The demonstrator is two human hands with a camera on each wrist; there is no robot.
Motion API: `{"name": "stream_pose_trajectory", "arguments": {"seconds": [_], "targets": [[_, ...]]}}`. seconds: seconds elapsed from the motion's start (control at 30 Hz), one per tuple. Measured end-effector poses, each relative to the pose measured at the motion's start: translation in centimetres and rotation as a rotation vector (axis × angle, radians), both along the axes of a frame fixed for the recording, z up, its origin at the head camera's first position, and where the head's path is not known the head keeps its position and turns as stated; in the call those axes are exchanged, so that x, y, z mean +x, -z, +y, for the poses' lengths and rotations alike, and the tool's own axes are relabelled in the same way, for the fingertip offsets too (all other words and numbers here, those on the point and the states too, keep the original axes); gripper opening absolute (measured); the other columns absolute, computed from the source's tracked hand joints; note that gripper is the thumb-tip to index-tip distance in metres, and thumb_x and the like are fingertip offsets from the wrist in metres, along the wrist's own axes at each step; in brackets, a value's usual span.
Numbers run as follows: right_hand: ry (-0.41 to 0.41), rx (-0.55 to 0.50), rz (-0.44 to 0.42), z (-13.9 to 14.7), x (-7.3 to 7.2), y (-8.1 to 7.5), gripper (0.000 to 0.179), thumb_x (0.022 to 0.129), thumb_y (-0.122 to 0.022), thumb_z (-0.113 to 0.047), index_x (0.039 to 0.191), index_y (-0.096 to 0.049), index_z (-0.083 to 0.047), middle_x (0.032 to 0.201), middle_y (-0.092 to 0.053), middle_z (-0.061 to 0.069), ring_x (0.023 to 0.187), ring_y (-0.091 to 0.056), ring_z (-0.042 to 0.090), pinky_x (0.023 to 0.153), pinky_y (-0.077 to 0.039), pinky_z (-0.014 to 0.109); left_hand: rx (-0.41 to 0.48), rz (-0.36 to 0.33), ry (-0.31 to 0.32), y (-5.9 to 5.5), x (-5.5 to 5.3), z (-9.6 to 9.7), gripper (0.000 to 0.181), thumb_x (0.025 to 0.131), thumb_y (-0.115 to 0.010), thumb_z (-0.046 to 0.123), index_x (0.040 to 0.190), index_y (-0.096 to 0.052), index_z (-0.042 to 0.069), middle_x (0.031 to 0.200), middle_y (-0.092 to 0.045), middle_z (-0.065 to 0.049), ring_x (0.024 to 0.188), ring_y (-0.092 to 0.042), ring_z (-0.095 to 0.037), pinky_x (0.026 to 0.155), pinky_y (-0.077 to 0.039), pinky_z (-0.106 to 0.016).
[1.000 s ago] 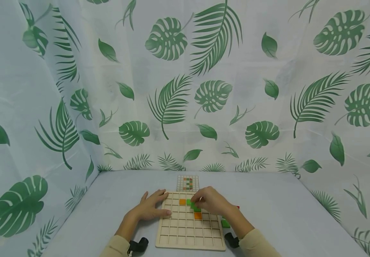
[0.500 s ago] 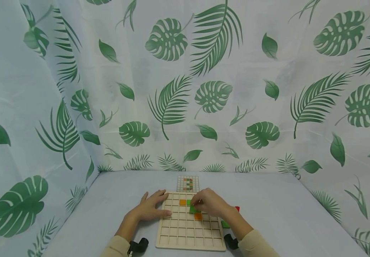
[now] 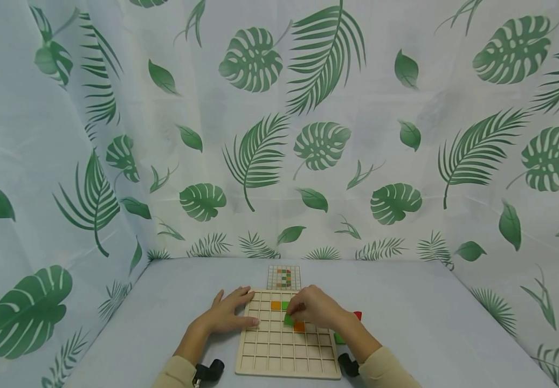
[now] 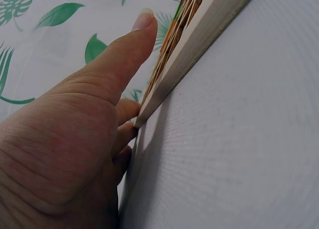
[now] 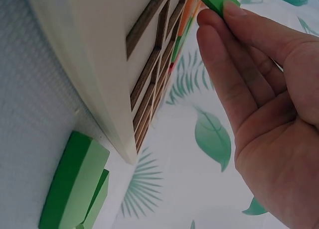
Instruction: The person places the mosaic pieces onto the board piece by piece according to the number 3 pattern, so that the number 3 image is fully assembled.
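Note:
A wooden grid board lies on the table before me. At its upper left edge rests my left hand, fingers spread, the thumb over the board's side. My right hand pinches a green tile between thumb and fingertips. That tile is tilted above the grid, left of an orange tile. Another orange tile and a green tile sit in an upper row. In the right wrist view a bit of red shows on the board; my right hand hides that area in the head view.
Behind the board lies a small pattern card with a coloured grid. Loose green pieces and a red piece lie right of the board, partly behind my right forearm. A leaf-printed curtain rises behind the table.
My right hand has lowered slightly toward me, and the green tile has shifted left and down, beside the orange tile. The left hand and the board stay put.

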State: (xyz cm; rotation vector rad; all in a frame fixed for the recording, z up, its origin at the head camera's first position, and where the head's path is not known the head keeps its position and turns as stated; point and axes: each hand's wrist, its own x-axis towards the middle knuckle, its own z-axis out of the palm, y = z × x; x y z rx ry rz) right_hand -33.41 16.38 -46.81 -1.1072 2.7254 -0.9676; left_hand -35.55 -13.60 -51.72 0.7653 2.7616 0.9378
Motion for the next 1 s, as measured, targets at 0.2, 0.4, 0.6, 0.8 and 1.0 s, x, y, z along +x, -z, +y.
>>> {"name": "stream_pose_trajectory", "arguments": {"seconds": [0.2, 0.4, 0.6, 0.8, 1.0], "targets": [[-0.008, 0.006, -0.015, -0.14, 0.12, -0.06, 0.011, 0.086, -0.083, -0.002, 0.089, -0.083, -0.012, 0.089, -0.079, -0.005, 0.074, -0.067, -0.002, 0.068, -0.058, 0.017, -0.002, 0.000, -0.003, 0.03, 0.01, 0.02, 0.089, 0.092, -0.073, 0.057, 0.160, -0.042, 0.007, 0.170, -0.032, -0.015, 0.160, -0.022, -0.040, 0.125, 0.006, -0.071], [-0.018, 0.017, -0.011, -0.22, 0.22, -0.03, 0.011, 0.086, -0.083, -0.003, 0.090, -0.084, -0.013, 0.090, -0.080, -0.005, 0.075, -0.068, -0.003, 0.069, -0.059, 0.017, -0.005, 0.003, -0.002, 0.13, -0.02, 0.00, 0.089, 0.092, -0.072, 0.057, 0.160, -0.041, 0.008, 0.170, -0.031, -0.016, 0.160, -0.022, -0.040, 0.125, 0.006, -0.071], [-0.039, 0.029, 0.009, -0.20, 0.05, 0.14, 0.011, 0.087, -0.083, -0.004, 0.091, -0.083, -0.014, 0.089, -0.080, -0.005, 0.074, -0.067, -0.004, 0.067, -0.058, 0.016, -0.007, 0.001, -0.010, 0.09, -0.02, 0.01, 0.089, 0.091, -0.073, 0.058, 0.159, -0.043, 0.008, 0.169, -0.032, -0.015, 0.159, -0.023, -0.039, 0.125, 0.006, -0.071], [-0.034, 0.056, 0.000, -0.26, 0.01, 0.10, 0.011, 0.087, -0.083, -0.005, 0.092, -0.084, -0.015, 0.088, -0.079, -0.007, 0.072, -0.065, -0.004, 0.066, -0.057, 0.016, -0.009, 0.009, -0.005, 0.17, -0.13, -0.04, 0.089, 0.092, -0.072, 0.058, 0.160, -0.042, 0.008, 0.170, -0.032, -0.015, 0.160, -0.023, -0.039, 0.125, 0.006, -0.072], [-0.034, 0.087, 0.037, -0.39, 0.16, -0.01, 0.011, 0.088, -0.082, -0.005, 0.093, -0.082, -0.014, 0.090, -0.078, -0.007, 0.075, -0.065, -0.004, 0.068, -0.057, 0.016, -0.012, 0.005, -0.005, 0.24, -0.19, -0.01, 0.090, 0.092, -0.072, 0.058, 0.160, -0.042, 0.008, 0.169, -0.032, -0.014, 0.160, -0.023, -0.039, 0.125, 0.005, -0.072]]}}
